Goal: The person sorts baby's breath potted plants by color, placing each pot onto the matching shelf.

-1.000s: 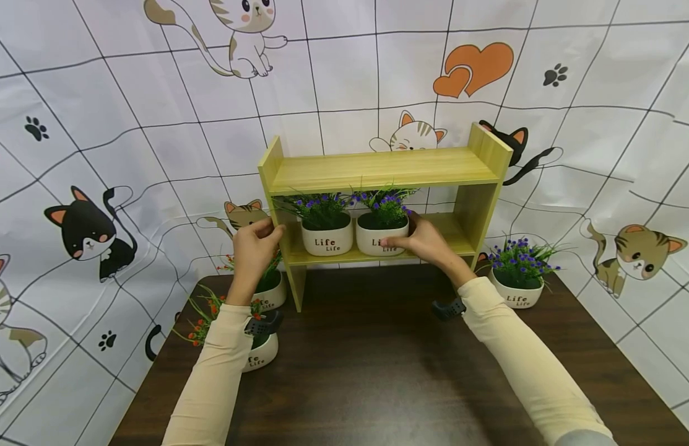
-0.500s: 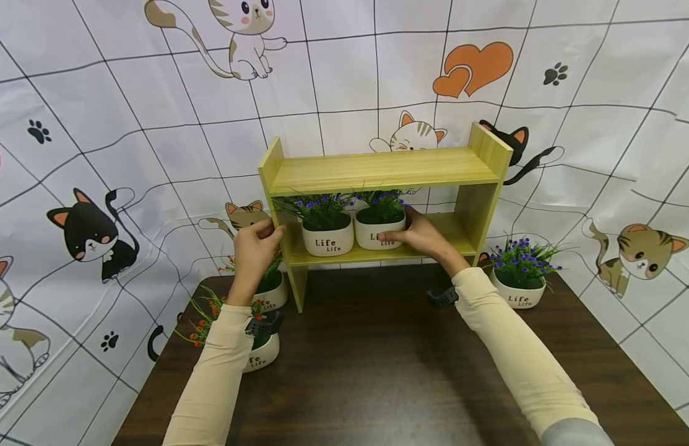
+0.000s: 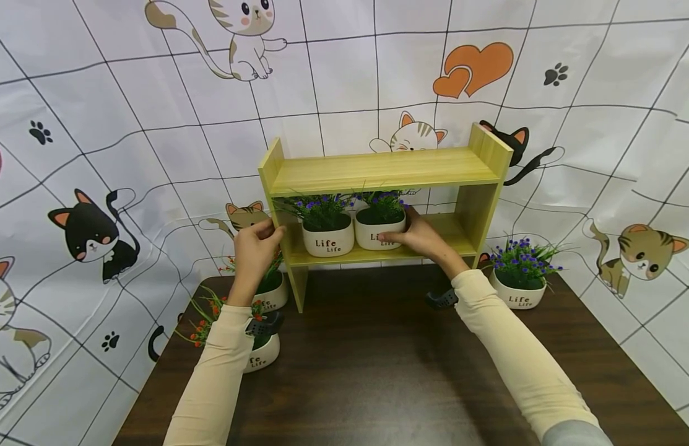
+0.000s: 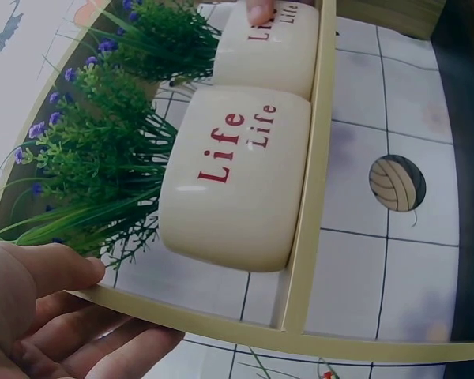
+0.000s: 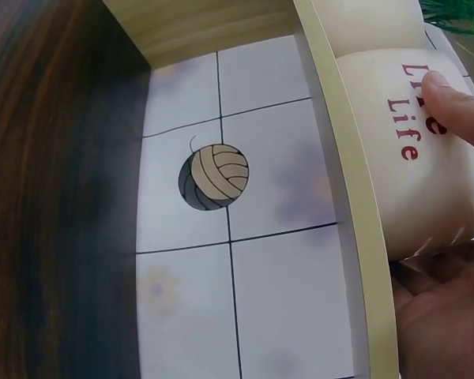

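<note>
A two-tier light wooden shelf (image 3: 377,171) stands at the back of the table. On its lower board sit two white oval flowerpots printed "Life", side by side, with green leaves and purple flowers. My right hand (image 3: 424,237) grips the right-hand flowerpot (image 3: 365,234), thumb across its printed front and fingers round its right side. The left-hand flowerpot (image 4: 233,181) is right beside it. My left hand (image 3: 254,249) pinches the front edge of the shelf's left side panel, the thumb (image 4: 67,268) on the inner side and the other fingers outside.
On the dark wood table (image 3: 350,384), two orange-flowered pots stand left of the shelf, the nearer flowerpot (image 3: 264,354) partly behind my left forearm. Another purple-flowered pot (image 3: 519,291) stands to the right. A cat-print wall covering (image 3: 344,74) is behind the shelf.
The right hand has shifted its flowerpot slightly left and back on the lower board, closer to the other pot. The left hand has stayed on the side panel.
</note>
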A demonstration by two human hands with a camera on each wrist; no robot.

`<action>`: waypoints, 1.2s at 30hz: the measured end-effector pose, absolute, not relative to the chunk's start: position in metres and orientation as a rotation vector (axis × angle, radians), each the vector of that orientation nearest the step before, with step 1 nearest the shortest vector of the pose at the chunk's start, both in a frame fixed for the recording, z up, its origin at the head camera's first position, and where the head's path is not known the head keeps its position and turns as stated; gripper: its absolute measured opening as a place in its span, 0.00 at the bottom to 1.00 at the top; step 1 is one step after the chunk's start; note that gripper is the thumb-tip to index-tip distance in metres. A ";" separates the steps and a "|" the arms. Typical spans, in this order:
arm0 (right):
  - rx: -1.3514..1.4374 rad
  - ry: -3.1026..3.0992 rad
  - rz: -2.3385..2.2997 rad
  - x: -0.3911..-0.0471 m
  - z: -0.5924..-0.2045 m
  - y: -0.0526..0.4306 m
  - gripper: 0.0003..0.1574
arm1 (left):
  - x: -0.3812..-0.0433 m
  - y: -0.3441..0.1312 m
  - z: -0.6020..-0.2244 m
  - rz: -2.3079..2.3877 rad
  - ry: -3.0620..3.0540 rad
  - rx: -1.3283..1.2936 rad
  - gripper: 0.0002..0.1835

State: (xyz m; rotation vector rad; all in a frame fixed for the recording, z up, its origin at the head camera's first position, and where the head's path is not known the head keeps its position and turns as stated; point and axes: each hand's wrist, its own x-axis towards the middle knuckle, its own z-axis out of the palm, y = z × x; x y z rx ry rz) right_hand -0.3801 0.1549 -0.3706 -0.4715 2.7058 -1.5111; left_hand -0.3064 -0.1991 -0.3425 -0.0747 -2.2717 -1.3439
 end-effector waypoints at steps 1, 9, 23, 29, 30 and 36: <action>-0.472 2.708 -1.510 -0.380 -0.371 0.155 0.77 | -0.306 -0.199 -0.343 -1.347 -2.271 -0.075 0.19; -0.501 2.726 -1.471 -0.372 -0.368 0.159 0.75 | -0.306 -0.198 -0.343 -1.369 -2.280 -0.068 0.20; -0.512 3.045 -1.697 -0.352 -0.359 0.180 0.28 | -0.305 -0.198 -0.343 -1.340 -2.277 -0.061 0.20; -0.497 3.171 -1.704 -0.335 -0.355 0.191 0.16 | -0.305 -0.199 -0.343 -1.364 -2.277 -0.060 0.20; -0.506 3.166 -1.721 -0.332 -0.355 0.193 0.15 | -0.305 -0.199 -0.343 -1.366 -2.276 -0.062 0.20; -0.595 3.092 -1.850 -0.317 -0.354 0.208 0.13 | -0.306 -0.199 -0.344 -1.371 -2.259 -0.078 0.19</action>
